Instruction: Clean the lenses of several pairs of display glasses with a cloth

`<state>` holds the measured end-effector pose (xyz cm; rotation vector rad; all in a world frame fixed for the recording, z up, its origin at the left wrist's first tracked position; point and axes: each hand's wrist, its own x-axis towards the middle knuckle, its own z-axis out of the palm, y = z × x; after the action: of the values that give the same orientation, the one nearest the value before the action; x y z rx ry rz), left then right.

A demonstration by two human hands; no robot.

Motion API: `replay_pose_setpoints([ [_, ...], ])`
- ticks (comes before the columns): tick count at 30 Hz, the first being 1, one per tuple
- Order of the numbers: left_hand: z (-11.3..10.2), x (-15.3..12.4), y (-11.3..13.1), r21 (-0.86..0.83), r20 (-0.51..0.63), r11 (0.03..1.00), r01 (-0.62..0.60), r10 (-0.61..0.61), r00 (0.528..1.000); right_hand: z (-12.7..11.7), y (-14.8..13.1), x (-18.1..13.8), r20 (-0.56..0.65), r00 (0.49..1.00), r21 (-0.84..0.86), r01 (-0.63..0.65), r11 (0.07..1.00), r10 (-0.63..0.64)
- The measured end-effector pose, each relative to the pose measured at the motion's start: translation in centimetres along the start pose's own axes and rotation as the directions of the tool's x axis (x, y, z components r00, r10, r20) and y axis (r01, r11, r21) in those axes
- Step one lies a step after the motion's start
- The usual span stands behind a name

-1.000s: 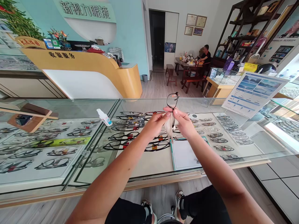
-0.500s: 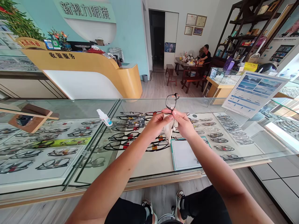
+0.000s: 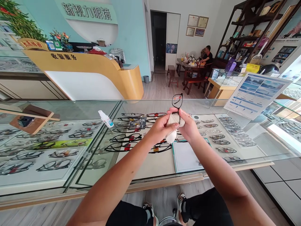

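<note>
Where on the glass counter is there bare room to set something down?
The glass top looks free between the white bottle and left hand, and between the right hand and standing sign; display frames lie beneath it. Crowded: between the hands, with eyeglasses and cloth.

The cloth (image 3: 174, 118), previously a narrow hanging strip, is now bunched wider. The eyeglasses (image 3: 177, 101) have shifted slightly right. The left hand (image 3: 162, 126) has its thumb lower.

"What's hidden?"
"My left fingers (image 3: 173, 126) and the cloth (image 3: 174, 118) partly hide the lower half of the glasses (image 3: 177, 100)."
"The bottle label (image 3: 107, 120)?"
"Too small to read."
"Arms (image 3: 122, 171)?"
"Mine are cut off below."
</note>
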<state>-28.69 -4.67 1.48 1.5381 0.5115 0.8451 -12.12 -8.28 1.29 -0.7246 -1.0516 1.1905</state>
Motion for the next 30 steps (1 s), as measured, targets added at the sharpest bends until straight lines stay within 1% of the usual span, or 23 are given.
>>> replay_pose_setpoints([
  [4,0.3,-0.1,0.3,0.109,-0.039,0.992,-0.064,0.069,0.997,-0.1,0.4,0.2,-0.002,1.0,0.03,-0.011,0.999,0.011],
  [6,0.7,-0.2,0.4,0.13,-0.054,0.987,-0.097,0.105,0.993,0.2,0.6,0.1,-0.002,1.0,0.042,-0.01,0.999,0.01],
  [9,1.2,-0.2,0.4,0.119,-0.081,0.985,-0.129,0.139,0.987,0.9,0.7,0.0,-0.011,1.0,0.09,0.004,0.996,-0.003],
  [12,1.5,-0.2,0.2,0.132,-0.139,0.981,-0.14,0.158,0.978,1.6,0.9,-0.2,-0.003,1.0,0.119,0.017,0.993,-0.017],
  [14,1.5,-0.2,0.1,0.139,-0.166,0.979,-0.147,0.169,0.972,1.8,1.1,-0.4,0.0,1.0,0.103,0.016,0.995,-0.016],
  [18,1.4,-0.3,0.1,0.127,-0.17,0.978,-0.164,0.185,0.968,1.9,1.3,-0.6,-0.002,1.0,0.056,0.014,0.998,-0.014],
  [25,1.1,-0.2,0.0,0.116,-0.191,0.972,-0.202,0.222,0.956,1.9,1.1,-0.7,0.072,0.997,0.066,0.031,0.997,-0.035],
  [30,1.2,-0.1,0.2,0.086,-0.235,0.977,-0.197,0.212,0.949,1.7,1.2,-0.6,0.113,0.993,0.041,0.021,0.999,-0.026],
])
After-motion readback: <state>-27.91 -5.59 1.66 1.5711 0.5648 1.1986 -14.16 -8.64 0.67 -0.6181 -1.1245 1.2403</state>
